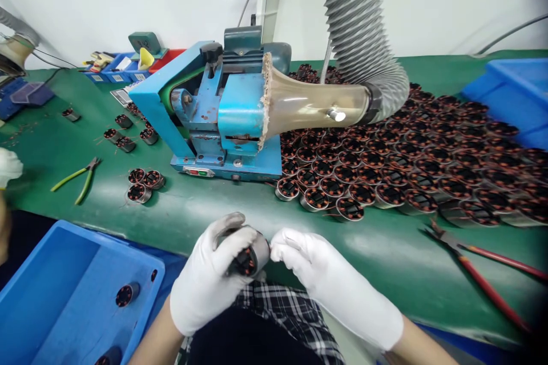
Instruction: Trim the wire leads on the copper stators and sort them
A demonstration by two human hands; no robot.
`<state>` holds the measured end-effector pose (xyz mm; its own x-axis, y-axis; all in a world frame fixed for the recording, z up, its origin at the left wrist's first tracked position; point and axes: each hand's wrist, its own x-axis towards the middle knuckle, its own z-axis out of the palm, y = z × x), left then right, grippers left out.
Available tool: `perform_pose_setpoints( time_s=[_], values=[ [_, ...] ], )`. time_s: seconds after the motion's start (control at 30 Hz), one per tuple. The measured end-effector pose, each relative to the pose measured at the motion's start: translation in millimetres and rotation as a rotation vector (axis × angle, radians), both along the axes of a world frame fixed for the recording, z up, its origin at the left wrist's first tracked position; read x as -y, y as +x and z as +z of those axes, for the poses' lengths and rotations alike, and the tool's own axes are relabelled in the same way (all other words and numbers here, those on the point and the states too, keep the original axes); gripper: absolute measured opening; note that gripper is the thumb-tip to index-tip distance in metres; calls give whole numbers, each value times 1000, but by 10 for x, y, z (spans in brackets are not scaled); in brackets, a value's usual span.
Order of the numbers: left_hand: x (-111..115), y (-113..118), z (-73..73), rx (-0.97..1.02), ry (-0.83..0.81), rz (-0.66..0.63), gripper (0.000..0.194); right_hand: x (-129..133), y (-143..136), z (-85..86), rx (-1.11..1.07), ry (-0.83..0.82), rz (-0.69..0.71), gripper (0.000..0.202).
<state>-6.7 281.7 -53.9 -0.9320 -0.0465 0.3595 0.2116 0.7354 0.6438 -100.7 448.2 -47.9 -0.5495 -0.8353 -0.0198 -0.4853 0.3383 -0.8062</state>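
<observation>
Left hand: your white-gloved left hand [209,276] is wrapped around a small round metal motor stator with copper windings [248,256], grip closed on it, thumb over the top.
Right hand: your white-gloved right hand [314,274] sits just beside it, fingertips [278,251] pressed together at the stator's right edge; whether they pinch a wire there, can't tell.
Stator location: held off the green-covered counter [385,251], just past its near edge, above your plaid-clothed lap [282,311].
Machine: blue bench machine [218,120] at counter centre, with a tan funnel hood [308,104] running into a grey ribbed hose [363,23].
Stock: large dark field of like stators [406,154] covers the right half of the counter, right of the machine.
Loose parts: three stators [143,183] grouped left of the machine; a few more [126,137] further back.
Tools: green-handled pliers [77,175] near the left edge; red-handled pliers [483,271] at the near right edge.
Bins: blue plastic tray [64,291] below the near-left corner, a stator [127,294] lying in it; another blue bin [514,91] at the far right.
Other person: a white-gloved hand [8,166] at the left edge.
</observation>
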Motion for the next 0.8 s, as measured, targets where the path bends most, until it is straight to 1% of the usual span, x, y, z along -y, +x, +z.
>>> perform_pose_setpoints(
  time_s=[0.03,0.07,0.13,0.17,0.2,0.23,0.27,0.3,0.33,0.37,0.4,0.43,0.47,0.5,0.53,0.6,0.63,0.7,0.8],
  values=[
    [-11,7,-40,2,-10,13,49,3,16,-17,-71,12,-6,24],
    [-24,11,-80,20,13,15,47,9,35,-37,-148,32,-24,24],
    [-56,15,-156,65,119,29,40,27,75,-82,-301,90,-88,25],
    [-73,17,-193,80,175,64,34,37,91,-105,-352,115,-131,25],
    [-90,20,-231,86,220,114,32,47,101,-129,-356,126,-170,25],
    [-103,23,-272,79,239,168,33,56,104,-157,-288,113,-190,25],
    [-111,26,-316,60,221,213,36,64,99,-190,-167,79,-186,24],
    [-112,27,-361,22,166,239,41,69,87,-231,-24,36,-167,24],
    [-107,26,-405,-27,87,238,45,73,70,-279,133,-5,-130,25],
    [-97,21,-445,-70,0,206,47,76,50,-331,294,-34,-81,26],
    [-82,12,-481,-105,-78,163,45,79,30,-384,434,-42,-30,28],
    [-65,0,-511,-112,-132,120,41,83,10,-432,526,-29,11,29],
    [-47,-15,-534,-89,-156,87,37,89,-10,-469,543,7,45,29],
    [-29,-32,-553,-31,-156,69,35,97,-29,-491,507,56,74,30],
    [-12,-49,-567,55,-144,62,35,108,-49,-496,419,110,98,30],
    [20,-81,-585,210,-108,68,40,133,-89,-456,186,196,112,27],
    [35,-95,-591,255,-92,65,43,143,-112,-421,99,226,119,24],
    [65,-117,-596,284,-72,43,43,146,-170,-344,-51,312,177,19],
    [107,-140,-586,295,-59,-1,42,67,-296,-270,-331,533,344,23]
  ],
)
